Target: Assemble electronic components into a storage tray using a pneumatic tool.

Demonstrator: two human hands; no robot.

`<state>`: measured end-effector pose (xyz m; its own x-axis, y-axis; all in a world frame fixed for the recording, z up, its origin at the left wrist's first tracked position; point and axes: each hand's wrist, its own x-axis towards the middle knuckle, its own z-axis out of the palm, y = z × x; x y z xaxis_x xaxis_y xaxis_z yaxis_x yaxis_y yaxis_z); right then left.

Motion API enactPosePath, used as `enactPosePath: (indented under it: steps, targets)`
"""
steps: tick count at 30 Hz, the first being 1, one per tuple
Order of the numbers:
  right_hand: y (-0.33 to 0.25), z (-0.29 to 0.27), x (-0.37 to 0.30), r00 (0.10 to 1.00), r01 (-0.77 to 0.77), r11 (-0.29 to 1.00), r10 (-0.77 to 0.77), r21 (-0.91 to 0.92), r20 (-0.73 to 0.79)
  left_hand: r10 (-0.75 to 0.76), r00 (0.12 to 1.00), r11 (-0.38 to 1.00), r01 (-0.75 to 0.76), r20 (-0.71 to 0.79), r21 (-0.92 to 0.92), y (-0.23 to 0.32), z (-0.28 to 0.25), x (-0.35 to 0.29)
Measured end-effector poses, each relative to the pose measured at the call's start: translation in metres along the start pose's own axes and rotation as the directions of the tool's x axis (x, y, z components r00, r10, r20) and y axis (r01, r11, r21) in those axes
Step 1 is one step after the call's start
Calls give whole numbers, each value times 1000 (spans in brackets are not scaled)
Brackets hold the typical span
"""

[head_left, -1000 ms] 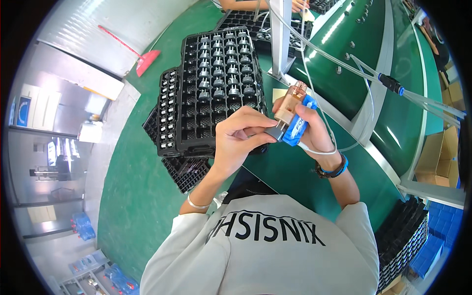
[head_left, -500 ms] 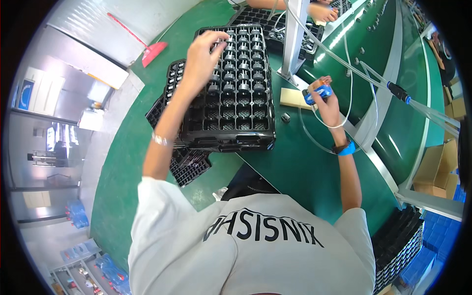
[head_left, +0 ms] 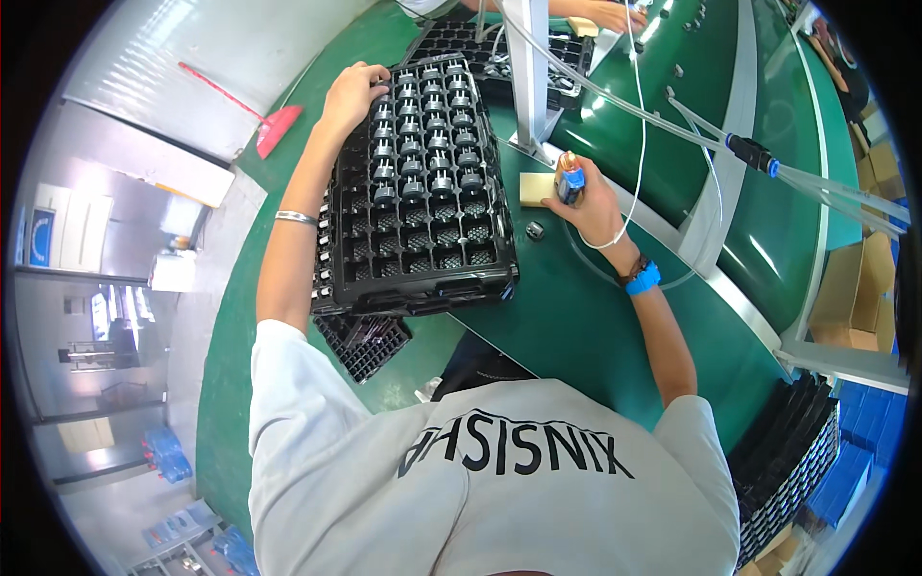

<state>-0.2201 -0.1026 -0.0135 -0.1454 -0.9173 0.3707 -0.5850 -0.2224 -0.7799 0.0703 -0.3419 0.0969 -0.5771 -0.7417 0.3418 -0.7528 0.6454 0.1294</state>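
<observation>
In front of me lies a black compartment tray (head_left: pixel 415 280). Its far rows hold upright metal-and-black plug-like parts (head_left: pixel 439 134) with pins; the nearer pockets hold none. My left hand (head_left: pixel 351 98) is at its far left corner, fingers curled over the edge. To the right of the tray, my right hand (head_left: pixel 597 206) is closed round a small blue hand tool (head_left: pixel 570 180) with an orange tip, pointing away from me. A thin white tube runs by that wrist. Beside this hand are a pale yellow block (head_left: pixel 536 189) and one loose dark part (head_left: pixel 535 230).
A grey metal post (head_left: pixel 526 77) and clear air hoses (head_left: pixel 672 134) stand beyond my right hand. A co-worker's hand (head_left: pixel 615 16) is at the far side, near another black tray (head_left: pixel 451 38). Stacked trays (head_left: pixel 788 461) are at lower right, a red dustpan (head_left: pixel 279 130) at left.
My left hand has come from above the parts to the tray's far left corner. The tray has turned slightly and shifted left. My right hand has turned the blue tool more upright.
</observation>
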Motion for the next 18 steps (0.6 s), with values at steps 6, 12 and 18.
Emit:
enactPosePath:
  steps: [6, 12, 18]
  targets:
    - [-2, 1, 0, 1000, -9, 997, 9, -77, 8, 68, 997, 997, -69, 28, 22, 0, -4, 3]
    - [5, 3, 3, 1000, 12, 993, -15, -120, -25, -1, 1000, 993, 0, -8, -118, 3, -3, 6]
    - [-2, 4, 4, 999, -24, 994, 21, -111, -28, 210, 977, 975, -207, -31, 87, -9, 0, 5]
